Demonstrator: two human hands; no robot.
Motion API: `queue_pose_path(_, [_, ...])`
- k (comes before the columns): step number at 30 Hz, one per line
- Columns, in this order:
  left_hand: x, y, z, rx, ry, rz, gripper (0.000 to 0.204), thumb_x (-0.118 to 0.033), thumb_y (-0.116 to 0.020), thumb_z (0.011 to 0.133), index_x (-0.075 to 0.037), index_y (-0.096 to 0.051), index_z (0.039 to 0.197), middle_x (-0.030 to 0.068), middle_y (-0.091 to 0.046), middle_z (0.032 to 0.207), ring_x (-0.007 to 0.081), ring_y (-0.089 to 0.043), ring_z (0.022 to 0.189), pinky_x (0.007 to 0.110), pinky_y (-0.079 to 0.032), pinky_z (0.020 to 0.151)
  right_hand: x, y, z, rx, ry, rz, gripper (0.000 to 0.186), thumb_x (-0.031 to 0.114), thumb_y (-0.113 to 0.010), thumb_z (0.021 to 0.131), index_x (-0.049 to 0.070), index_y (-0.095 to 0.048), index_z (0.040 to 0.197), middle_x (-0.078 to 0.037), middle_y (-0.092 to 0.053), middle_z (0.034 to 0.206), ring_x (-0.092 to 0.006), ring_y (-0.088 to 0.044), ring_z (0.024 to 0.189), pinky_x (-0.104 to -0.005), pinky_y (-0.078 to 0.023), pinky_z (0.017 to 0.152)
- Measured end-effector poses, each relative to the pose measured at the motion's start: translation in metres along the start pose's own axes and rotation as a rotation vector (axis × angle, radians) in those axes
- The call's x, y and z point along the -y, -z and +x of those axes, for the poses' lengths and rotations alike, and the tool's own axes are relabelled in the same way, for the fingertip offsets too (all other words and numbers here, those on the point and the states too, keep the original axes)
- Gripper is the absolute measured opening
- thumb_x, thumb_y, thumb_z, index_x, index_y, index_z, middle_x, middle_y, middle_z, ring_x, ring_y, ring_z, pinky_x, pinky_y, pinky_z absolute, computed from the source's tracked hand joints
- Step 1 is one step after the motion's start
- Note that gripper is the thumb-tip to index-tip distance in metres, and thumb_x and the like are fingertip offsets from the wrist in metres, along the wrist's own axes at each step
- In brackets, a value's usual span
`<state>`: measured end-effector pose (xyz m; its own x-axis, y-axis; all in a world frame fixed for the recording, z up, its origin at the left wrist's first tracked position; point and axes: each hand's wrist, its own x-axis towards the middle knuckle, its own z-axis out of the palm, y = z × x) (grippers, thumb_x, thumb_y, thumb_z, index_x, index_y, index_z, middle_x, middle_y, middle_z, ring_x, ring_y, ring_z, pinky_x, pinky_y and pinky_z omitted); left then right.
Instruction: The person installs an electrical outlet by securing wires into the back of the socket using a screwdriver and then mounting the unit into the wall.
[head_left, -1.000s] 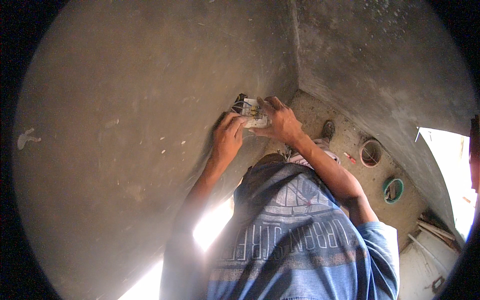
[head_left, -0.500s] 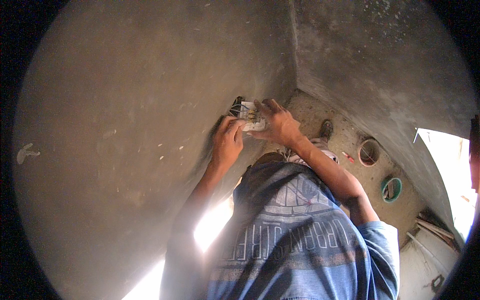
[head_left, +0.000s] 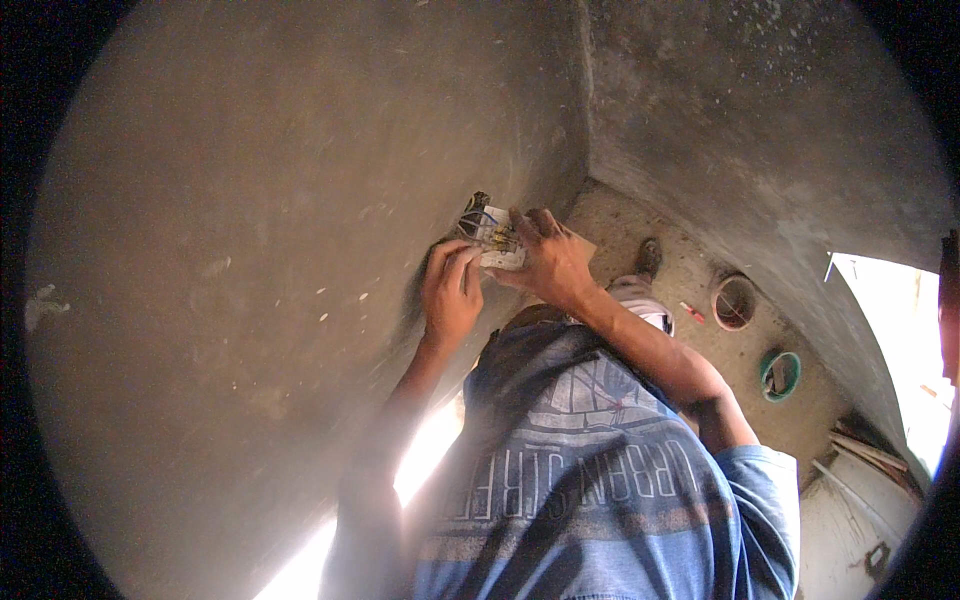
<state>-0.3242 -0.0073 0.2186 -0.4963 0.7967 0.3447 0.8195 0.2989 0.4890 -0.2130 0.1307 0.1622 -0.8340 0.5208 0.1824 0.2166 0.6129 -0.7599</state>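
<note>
A white electrical switch plate (head_left: 503,259) is held with its back side up, showing brass terminals and wires. Blue and dark wires (head_left: 480,218) run to it from an opening (head_left: 474,207) in the wall. My right hand (head_left: 556,262) grips the plate from the right, thumb along the near edge and fingers over the far edge. My left hand (head_left: 454,290) is closed in a pinch by the plate's left side, close to the wires. What lies between its fingertips is too small to make out.
A plastered wall (head_left: 250,200) fills the left, meeting another wall (head_left: 740,130) at a corner. On the floor to the right are a red tool (head_left: 692,313), a round reddish container (head_left: 734,303) and a green bucket (head_left: 779,376). Wooden pieces (head_left: 870,450) lie farther right.
The plate has tilted slightly in my right hand, and a pale edge now shows right of that hand. My left hand has shifted a little, staying by the plate.
</note>
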Motion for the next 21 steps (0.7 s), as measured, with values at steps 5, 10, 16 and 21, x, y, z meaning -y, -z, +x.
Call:
queue_pose_path(5, [-0.004, -0.005, -0.004, 0.035, 0.066, 0.028, 0.02, 0.003, -0.062, 0.085, -0.003, -0.062, 0.103, 0.0136, -0.06, 0.105, 0.0332, -0.062, 0.096, 0.04, -0.05, 0.082, 0.01, 0.012, 0.001, 0.039, -0.055, 0.0, 0.088, 0.044, -0.083, 0.066, 0.003, -0.05, 0.136, -0.023, -0.055, 0.123, -0.0405, -0.06, 0.108, -0.0466, -0.052, 0.088])
queue_pose_path(10, [-0.002, 0.0, 0.006, 0.145, 0.007, 0.04, 0.025, 0.005, -0.061, 0.083, -0.004, -0.062, 0.106, 0.0134, -0.059, 0.104, 0.0331, -0.062, 0.096, 0.042, -0.051, 0.081, -0.006, -0.002, -0.002, -0.052, 0.041, -0.047, 0.088, 0.045, -0.084, 0.065, 0.003, -0.052, 0.135, -0.024, -0.055, 0.123, -0.0408, -0.06, 0.108, -0.0464, -0.052, 0.087])
queue_pose_path(16, [0.011, -0.007, 0.004, 0.16, 0.005, 0.03, 0.027, 0.006, -0.062, 0.081, -0.004, -0.062, 0.106, 0.0123, -0.058, 0.101, 0.0316, -0.062, 0.096, 0.041, -0.051, 0.079, 0.002, -0.001, -0.001, 0.015, -0.058, -0.064, 0.087, 0.044, -0.084, 0.065, 0.003, -0.052, 0.136, -0.023, -0.056, 0.121, -0.0402, -0.062, 0.104, -0.0457, -0.053, 0.085])
queue_pose_path(21, [0.004, -0.023, -0.012, -0.146, -0.011, -0.005, 0.02, 0.003, -0.063, 0.084, -0.002, -0.062, 0.104, 0.0117, -0.06, 0.102, 0.0298, -0.063, 0.094, 0.038, -0.052, 0.079, 0.005, -0.001, -0.001, 0.013, -0.046, -0.012, 0.086, 0.044, -0.083, 0.066, 0.003, -0.053, 0.135, -0.023, -0.056, 0.12, -0.0397, -0.063, 0.103, -0.0452, -0.054, 0.083])
